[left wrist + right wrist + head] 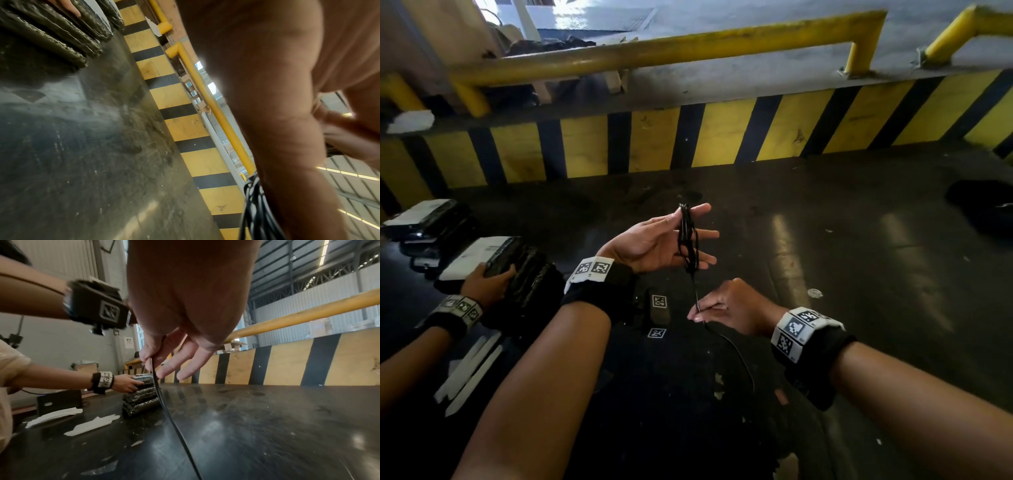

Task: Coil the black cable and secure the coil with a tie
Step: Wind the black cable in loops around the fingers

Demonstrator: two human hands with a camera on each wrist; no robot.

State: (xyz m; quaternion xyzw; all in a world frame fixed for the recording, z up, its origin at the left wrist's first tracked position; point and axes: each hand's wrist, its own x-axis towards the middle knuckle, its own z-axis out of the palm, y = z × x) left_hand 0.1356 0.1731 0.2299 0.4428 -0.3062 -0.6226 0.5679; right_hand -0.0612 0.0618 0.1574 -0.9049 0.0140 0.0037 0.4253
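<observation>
Nearest the body, the right hand (726, 308) pinches the loose run of the black cable (164, 404) between thumb and fingertips, its slack trailing over the dark table (859, 274). Just beyond, the left hand (650, 243) is spread wide, fingers straight, with the wound loops (688, 240) hung around them. Thin, light and limp, the cable will likely spring loose unless pinched across the middle of the bundle; no tie is visible.

Glossy, scuffed black table (825, 240); smooth black cable (164, 405)
</observation>
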